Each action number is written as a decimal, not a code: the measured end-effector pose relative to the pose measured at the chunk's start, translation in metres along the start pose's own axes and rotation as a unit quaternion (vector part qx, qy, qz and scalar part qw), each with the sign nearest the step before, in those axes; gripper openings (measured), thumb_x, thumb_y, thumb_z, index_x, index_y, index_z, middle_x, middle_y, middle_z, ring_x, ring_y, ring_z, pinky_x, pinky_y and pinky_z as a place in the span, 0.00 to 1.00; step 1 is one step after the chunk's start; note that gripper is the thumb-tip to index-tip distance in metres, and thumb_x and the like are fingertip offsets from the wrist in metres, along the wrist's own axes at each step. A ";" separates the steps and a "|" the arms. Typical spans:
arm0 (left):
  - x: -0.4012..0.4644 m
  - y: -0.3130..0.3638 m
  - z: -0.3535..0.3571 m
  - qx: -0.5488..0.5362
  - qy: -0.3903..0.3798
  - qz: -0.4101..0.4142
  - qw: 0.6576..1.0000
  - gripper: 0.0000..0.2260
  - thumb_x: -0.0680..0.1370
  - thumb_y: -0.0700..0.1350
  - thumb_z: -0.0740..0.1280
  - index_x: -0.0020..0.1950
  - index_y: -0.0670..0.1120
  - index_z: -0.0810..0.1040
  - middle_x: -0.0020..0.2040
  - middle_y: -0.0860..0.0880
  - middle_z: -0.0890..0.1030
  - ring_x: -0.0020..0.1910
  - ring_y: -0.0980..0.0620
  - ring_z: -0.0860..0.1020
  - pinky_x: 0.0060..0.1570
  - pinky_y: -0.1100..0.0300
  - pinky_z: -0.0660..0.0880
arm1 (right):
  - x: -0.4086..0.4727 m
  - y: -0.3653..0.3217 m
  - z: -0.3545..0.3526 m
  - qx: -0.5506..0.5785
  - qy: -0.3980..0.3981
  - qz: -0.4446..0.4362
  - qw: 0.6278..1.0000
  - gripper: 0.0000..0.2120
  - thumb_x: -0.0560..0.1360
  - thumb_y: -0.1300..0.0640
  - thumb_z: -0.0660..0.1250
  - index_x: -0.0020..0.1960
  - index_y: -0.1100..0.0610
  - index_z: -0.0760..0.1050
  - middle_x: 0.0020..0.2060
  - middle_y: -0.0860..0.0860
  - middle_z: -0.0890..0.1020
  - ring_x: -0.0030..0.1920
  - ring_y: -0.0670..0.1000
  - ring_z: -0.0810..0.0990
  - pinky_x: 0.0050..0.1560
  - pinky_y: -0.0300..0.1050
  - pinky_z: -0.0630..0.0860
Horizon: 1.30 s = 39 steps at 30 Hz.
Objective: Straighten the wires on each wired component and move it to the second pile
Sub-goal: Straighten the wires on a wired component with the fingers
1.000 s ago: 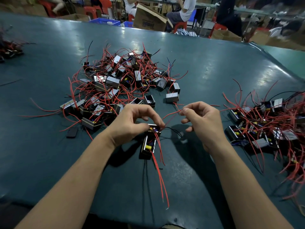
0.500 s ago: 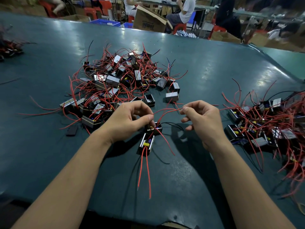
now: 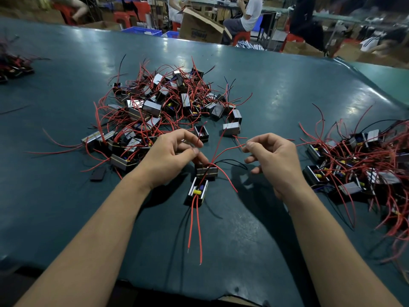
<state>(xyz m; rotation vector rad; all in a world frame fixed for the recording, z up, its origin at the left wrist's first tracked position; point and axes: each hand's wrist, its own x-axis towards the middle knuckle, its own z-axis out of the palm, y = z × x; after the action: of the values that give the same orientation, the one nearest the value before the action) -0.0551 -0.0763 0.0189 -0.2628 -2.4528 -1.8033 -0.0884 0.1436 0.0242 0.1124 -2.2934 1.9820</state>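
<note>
Components like the two in front of us look light and rigid: small black box-shaped housings with a banded metallic side, a yellow cylindrical part sitting inside the open one. The nearer component (image 3: pixel 197 191) lies on the bench (image 3: pixel 66 207) at the centre of our view, its two red leads running straight toward 6 o'clock. Touching its far end is the component being worked (image 3: pixel 207 171), from which red and black wires fan out toward 12 and 3 o'clock.

Our left hand (image 3: pixel 170 158) has its fingers curled down onto that component, steadying it, while thumb and forefinger appear to close above it; we cannot tell whether they hold a wire. Our right hand (image 3: pixel 272 156) pinches the end of one red wire (image 3: pixel 228 149) between thumb and forefinger, the other fingers loosely curled.

We judge the wires thin, springy and insulated in smooth plastic, so they should bend easily and slide through a pinch. The housing is the place to hold firm, and the wire is best pulled gently, since the joint where it enters the body is probably the weak spot.

The unsorted pile (image 3: pixel 168 107) sits at 11 o'clock, a tangle of red leads and boxy bodies. The second pile (image 3: pixel 358 160) lies at 3 o'clock, well apart from our hands. The bench surface is dark teal, smooth and slightly glossy.
</note>
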 end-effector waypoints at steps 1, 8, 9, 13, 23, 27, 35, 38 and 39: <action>0.000 0.000 0.000 0.003 0.004 0.000 1.000 0.05 0.80 0.35 0.63 0.50 0.43 0.75 0.40 0.47 0.86 0.42 0.39 0.83 0.47 0.40 0.77 | 0.000 0.000 0.000 -0.001 0.000 0.000 1.000 0.07 0.74 0.63 0.68 0.39 0.54 0.78 0.35 0.50 0.84 0.31 0.46 0.79 0.24 0.37 0.72; 0.000 -0.001 0.001 -0.016 0.015 0.018 1.000 0.06 0.79 0.35 0.64 0.54 0.43 0.75 0.41 0.47 0.86 0.42 0.33 0.79 0.47 0.37 0.76 | -0.001 0.002 -0.001 -0.009 -0.008 0.005 1.000 0.07 0.74 0.62 0.68 0.39 0.54 0.78 0.36 0.52 0.84 0.31 0.46 0.80 0.25 0.38 0.72; 0.001 0.000 0.002 -0.029 0.011 0.027 0.999 0.06 0.78 0.37 0.64 0.54 0.42 0.76 0.41 0.45 0.86 0.43 0.35 0.80 0.47 0.42 0.76 | -0.001 0.003 -0.001 -0.012 -0.008 0.006 1.000 0.07 0.74 0.62 0.68 0.39 0.54 0.78 0.36 0.53 0.84 0.31 0.46 0.80 0.25 0.38 0.72; 0.007 0.002 0.013 -0.122 0.031 0.003 0.992 0.14 0.80 0.46 0.57 0.52 0.39 0.78 0.42 0.42 0.84 0.42 0.47 0.79 0.41 0.56 0.71 | -0.003 0.003 0.001 -0.014 -0.014 0.005 1.000 0.06 0.74 0.61 0.69 0.39 0.54 0.78 0.38 0.54 0.84 0.31 0.46 0.80 0.26 0.38 0.73; 0.015 0.002 0.039 -0.091 0.062 0.081 0.991 0.01 0.75 0.40 0.72 0.44 0.45 0.84 0.36 0.49 0.85 0.38 0.54 0.82 0.44 0.61 0.78 | -0.008 -0.001 0.000 0.003 -0.035 -0.039 0.999 0.05 0.75 0.61 0.69 0.41 0.53 0.78 0.35 0.49 0.85 0.31 0.46 0.80 0.25 0.37 0.72; 0.014 0.004 0.047 -0.072 0.088 0.102 0.988 0.02 0.75 0.38 0.72 0.44 0.43 0.84 0.44 0.45 0.84 0.41 0.47 0.81 0.39 0.52 0.76 | -0.009 -0.004 0.001 0.011 -0.060 -0.067 0.996 0.06 0.76 0.63 0.70 0.42 0.53 0.79 0.35 0.50 0.85 0.32 0.47 0.81 0.24 0.39 0.73; 0.008 0.007 0.049 -0.117 0.097 0.108 0.982 0.05 0.74 0.33 0.72 0.49 0.39 0.84 0.39 0.42 0.84 0.34 0.52 0.81 0.38 0.62 0.80 | -0.013 -0.012 0.001 0.001 -0.073 -0.100 0.992 0.05 0.75 0.63 0.71 0.43 0.54 0.80 0.38 0.55 0.85 0.34 0.49 0.83 0.26 0.40 0.76; 0.006 0.007 0.047 -0.103 0.107 0.105 0.983 0.04 0.74 0.33 0.72 0.47 0.38 0.84 0.38 0.42 0.84 0.35 0.51 0.81 0.39 0.58 0.81 | -0.015 -0.012 0.004 -0.022 -0.069 -0.122 0.990 0.06 0.75 0.62 0.71 0.43 0.53 0.80 0.37 0.55 0.85 0.35 0.51 0.83 0.26 0.40 0.76; 0.006 0.007 0.046 -0.100 0.108 0.105 0.984 0.03 0.74 0.33 0.72 0.46 0.37 0.84 0.37 0.42 0.84 0.34 0.51 0.80 0.38 0.59 0.80 | -0.015 -0.011 0.005 -0.025 -0.068 -0.127 0.989 0.06 0.75 0.62 0.71 0.43 0.52 0.81 0.37 0.54 0.85 0.35 0.51 0.83 0.26 0.40 0.76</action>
<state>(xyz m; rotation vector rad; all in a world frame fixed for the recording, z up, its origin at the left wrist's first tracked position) -0.0578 -0.0297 0.0123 -0.3069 -2.0220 -1.8759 -0.0721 0.1367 0.0325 0.5216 -2.2714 1.8392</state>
